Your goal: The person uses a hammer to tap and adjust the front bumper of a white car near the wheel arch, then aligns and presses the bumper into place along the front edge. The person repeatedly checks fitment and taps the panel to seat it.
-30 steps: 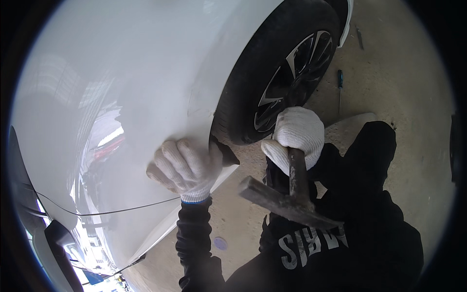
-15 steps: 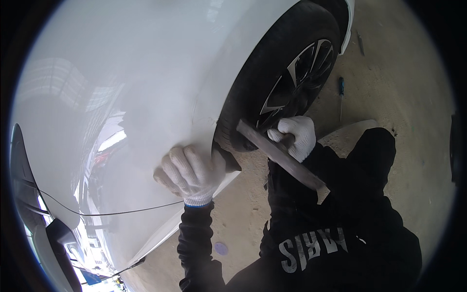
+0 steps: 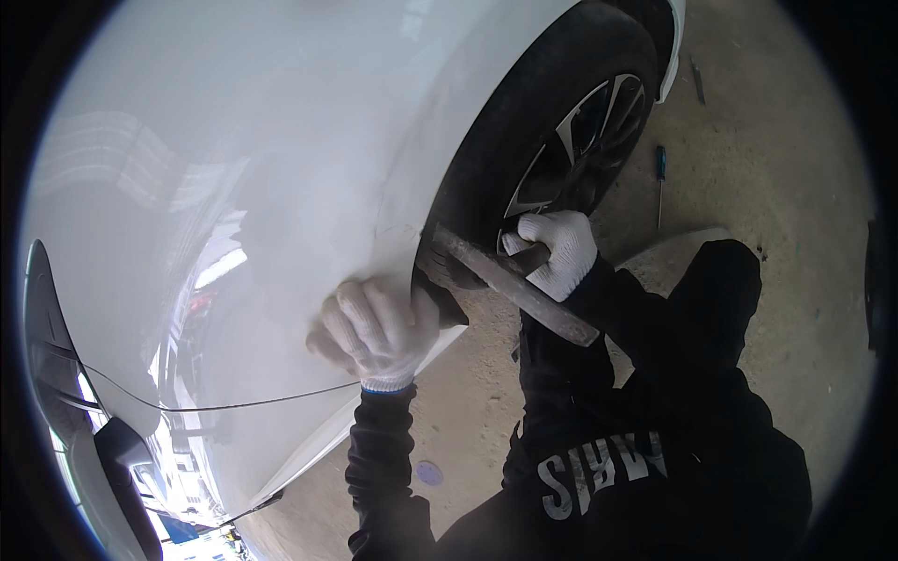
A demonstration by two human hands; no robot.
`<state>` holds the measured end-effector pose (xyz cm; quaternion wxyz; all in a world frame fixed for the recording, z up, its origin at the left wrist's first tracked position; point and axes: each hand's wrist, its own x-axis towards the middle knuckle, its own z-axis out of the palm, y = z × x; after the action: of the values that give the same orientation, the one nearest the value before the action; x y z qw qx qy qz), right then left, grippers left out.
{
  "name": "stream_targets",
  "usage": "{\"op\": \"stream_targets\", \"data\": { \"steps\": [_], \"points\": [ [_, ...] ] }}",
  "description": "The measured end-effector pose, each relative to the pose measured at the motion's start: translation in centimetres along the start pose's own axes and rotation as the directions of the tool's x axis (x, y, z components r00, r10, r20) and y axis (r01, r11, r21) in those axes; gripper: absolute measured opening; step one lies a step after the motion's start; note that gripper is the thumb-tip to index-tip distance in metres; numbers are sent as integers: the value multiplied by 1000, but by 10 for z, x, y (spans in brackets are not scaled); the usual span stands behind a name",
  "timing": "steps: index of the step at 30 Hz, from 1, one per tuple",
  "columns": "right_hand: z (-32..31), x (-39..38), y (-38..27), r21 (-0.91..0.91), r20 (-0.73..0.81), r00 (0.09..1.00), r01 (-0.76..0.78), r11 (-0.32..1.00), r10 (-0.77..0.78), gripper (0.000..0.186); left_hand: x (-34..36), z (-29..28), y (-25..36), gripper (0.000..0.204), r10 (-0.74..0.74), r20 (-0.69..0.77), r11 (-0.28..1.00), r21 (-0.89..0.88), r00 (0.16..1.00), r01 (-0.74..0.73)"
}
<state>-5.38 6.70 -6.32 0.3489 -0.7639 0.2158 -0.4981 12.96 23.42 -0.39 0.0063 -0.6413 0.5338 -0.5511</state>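
Note:
My left hand (image 3: pixel 374 332), in a white knit glove, has its fingers curled against the white car body (image 3: pixel 262 140) at the wheel arch edge; a dark liner piece (image 3: pixel 443 301) shows beside it. My right hand (image 3: pixel 561 252), gloved alike, grips a worn metal hammer (image 3: pixel 514 293) by its dark handle. One end of the hammer head is at or very near the arch edge, just above my left hand; whether it touches, I cannot tell. Behind the hammer is the black tyre (image 3: pixel 484 140) with its dark and silver rim (image 3: pixel 581 126).
A blue-handled screwdriver (image 3: pixel 661 187) and a thin metal piece (image 3: pixel 698 80) lie on the concrete floor (image 3: pixel 786 187). A pale curved piece (image 3: pixel 659 245) lies beside my knee. A small purple disc (image 3: pixel 429 473) is on the floor below. A gap line (image 3: pixel 215 408) crosses the car's panel.
The hammer has swung up and leftward toward the arch edge, its head higher than a second ago. My left hand has shifted slightly right, still at the panel edge.

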Motion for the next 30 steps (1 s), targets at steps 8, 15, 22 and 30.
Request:
{"op": "stream_targets", "data": {
  "steps": [8,15,22,30],
  "points": [
    [-6,12,-15,-93,74,997,-17,996,24,23,-4,-4,-6,75,11,55,1000,-30,998,-9],
    [-5,20,-26,100,-331,817,527,844,-471,31,-17,-2,-4,68,-31,84,1000,3,996,31],
    [-33,-14,-2,-40,62,997,48,998,-46,32,-16,-1,-6,54,240,78,971,-44,968,-237],
    [-69,-34,0,35,21,970,-243,970,242,34,5,-8,-24,75,425,137,903,-3,894,-429]
  ]
}}
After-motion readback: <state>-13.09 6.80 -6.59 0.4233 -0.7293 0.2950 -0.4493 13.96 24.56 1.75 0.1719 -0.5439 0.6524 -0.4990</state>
